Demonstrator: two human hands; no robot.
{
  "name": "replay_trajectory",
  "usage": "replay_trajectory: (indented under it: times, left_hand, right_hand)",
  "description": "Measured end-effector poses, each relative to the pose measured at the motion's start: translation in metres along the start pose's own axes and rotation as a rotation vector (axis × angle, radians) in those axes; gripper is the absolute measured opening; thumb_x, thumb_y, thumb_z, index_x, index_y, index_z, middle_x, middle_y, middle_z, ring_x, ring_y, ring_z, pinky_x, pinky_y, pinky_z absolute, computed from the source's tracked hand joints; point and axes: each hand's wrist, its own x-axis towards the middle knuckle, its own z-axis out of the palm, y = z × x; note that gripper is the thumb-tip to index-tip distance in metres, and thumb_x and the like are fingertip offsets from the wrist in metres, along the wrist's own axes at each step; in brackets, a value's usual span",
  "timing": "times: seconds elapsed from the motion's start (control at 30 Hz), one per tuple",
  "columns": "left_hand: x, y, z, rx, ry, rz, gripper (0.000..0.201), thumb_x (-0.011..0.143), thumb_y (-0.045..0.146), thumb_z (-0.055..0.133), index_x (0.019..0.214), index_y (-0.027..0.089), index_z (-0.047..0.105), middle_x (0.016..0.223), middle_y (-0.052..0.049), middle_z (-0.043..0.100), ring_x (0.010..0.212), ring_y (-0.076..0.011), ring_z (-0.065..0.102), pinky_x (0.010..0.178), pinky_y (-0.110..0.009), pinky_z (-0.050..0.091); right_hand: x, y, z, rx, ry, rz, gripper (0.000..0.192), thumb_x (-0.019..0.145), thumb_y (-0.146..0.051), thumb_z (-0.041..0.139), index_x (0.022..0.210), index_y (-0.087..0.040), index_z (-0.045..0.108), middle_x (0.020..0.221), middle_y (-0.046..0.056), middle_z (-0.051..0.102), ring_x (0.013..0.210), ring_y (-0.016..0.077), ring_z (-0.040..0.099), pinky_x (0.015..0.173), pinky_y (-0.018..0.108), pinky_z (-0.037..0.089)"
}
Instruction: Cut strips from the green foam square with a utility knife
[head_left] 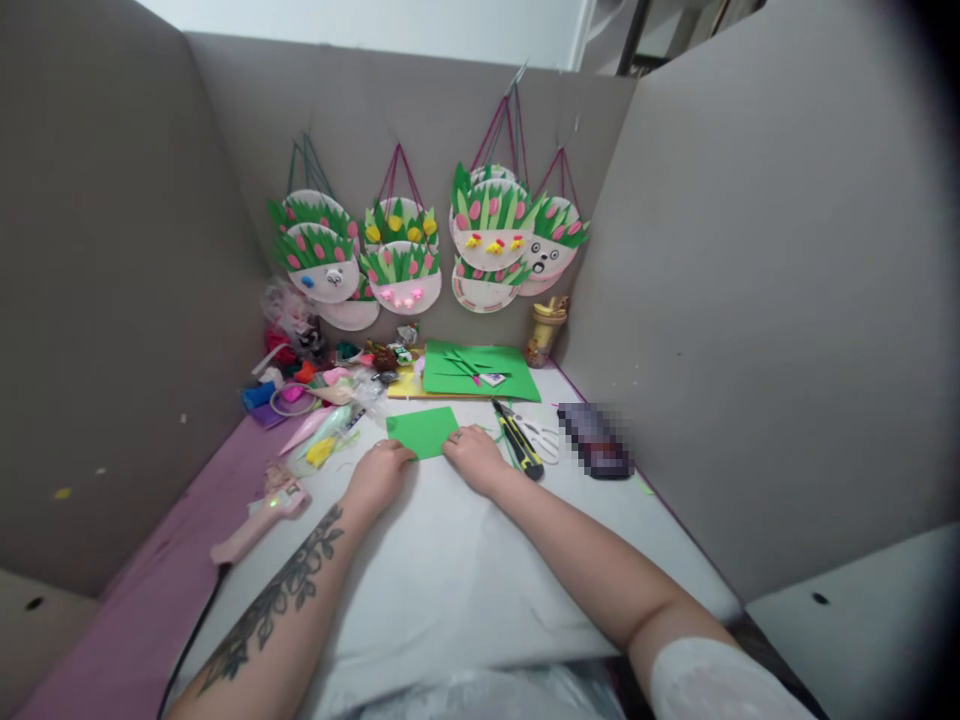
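Observation:
A small green sheet of paper point(422, 432) lies on the white table cover between my hands. My left hand point(381, 474) has its fingers closed at the sheet's lower left corner. At its lower right edge, my right hand point(474, 459) grips the paper too, fingers bent over it. Just right of that hand rest a yellow and black utility knife point(517, 440) and white-handled scissors point(544, 440). Beyond the sheet, larger green paper point(517, 372) carries thin dark green strips point(463, 364). My fingertips under the paper are hidden.
A pink glue gun point(259, 520) with a black cord lies left of my left arm. Mixed craft supplies point(330, 385) crowd the back left. At right are a blurred phone point(596, 440) and a tumbler point(546, 332). Decorated paper-plate pockets point(405, 292) hang on the grey partition point(360, 100).

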Motion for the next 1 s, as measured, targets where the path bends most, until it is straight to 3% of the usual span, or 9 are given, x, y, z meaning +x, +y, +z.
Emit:
replay_trajectory:
  times: [0.17, 0.47, 0.57, 0.77, 1.0]
  left_hand:
    - [0.008, 0.004, 0.005, 0.032, 0.003, -0.022, 0.027, 0.085, 0.019, 0.046, 0.096, 0.019, 0.071, 0.093, -0.008, 0.066, 0.091, -0.021, 0.059, 0.083, -0.029, 0.043]
    - [0.017, 0.008, 0.007, 0.098, -0.009, -0.006, 0.027, 0.089, 0.024, 0.042, 0.09, 0.018, 0.068, 0.089, -0.008, 0.064, 0.088, -0.0199, 0.058, 0.078, -0.028, 0.043]
    - [0.019, 0.011, 0.008, 0.131, -0.018, -0.015, 0.028, 0.09, 0.022, 0.039, 0.087, 0.017, 0.066, 0.087, -0.008, 0.063, 0.086, -0.0193, 0.058, 0.077, -0.028, 0.042]
    - [0.019, 0.012, 0.003, 0.112, -0.057, -0.095, 0.027, 0.088, 0.019, 0.038, 0.083, 0.016, 0.064, 0.087, -0.008, 0.065, 0.086, -0.0187, 0.058, 0.076, -0.027, 0.041]
    - [0.015, -0.002, -0.005, 0.113, -0.151, -0.234, 0.026, 0.085, 0.017, 0.038, 0.081, 0.016, 0.064, 0.084, -0.01, 0.068, 0.081, -0.0198, 0.062, 0.068, -0.027, 0.041]
  right_hand:
    - [0.007, -0.003, 0.0, -0.016, -0.014, -0.042, 0.021, 0.092, -0.015, 0.042, 0.1, -0.014, 0.062, 0.095, 0.013, 0.064, 0.092, 0.0218, 0.055, 0.077, 0.032, 0.041]
    - [0.008, 0.0, 0.006, 0.058, 0.066, -0.015, 0.023, 0.089, -0.008, 0.04, 0.1, -0.013, 0.059, 0.098, 0.011, 0.061, 0.095, 0.0214, 0.051, 0.079, 0.03, 0.043]
    - [0.01, 0.0, 0.008, 0.132, 0.097, 0.022, 0.021, 0.091, -0.015, 0.042, 0.098, -0.014, 0.061, 0.099, 0.01, 0.061, 0.097, 0.0217, 0.05, 0.083, 0.031, 0.041]
    - [0.018, 0.001, 0.012, 0.261, 0.047, 0.105, 0.023, 0.092, -0.02, 0.041, 0.096, -0.016, 0.064, 0.097, 0.009, 0.063, 0.097, 0.02, 0.052, 0.086, 0.03, 0.039]
    - [0.016, 0.009, 0.009, 0.228, -0.048, 0.17, 0.028, 0.093, -0.025, 0.039, 0.097, -0.016, 0.065, 0.102, 0.012, 0.065, 0.097, 0.0206, 0.056, 0.085, 0.029, 0.039]
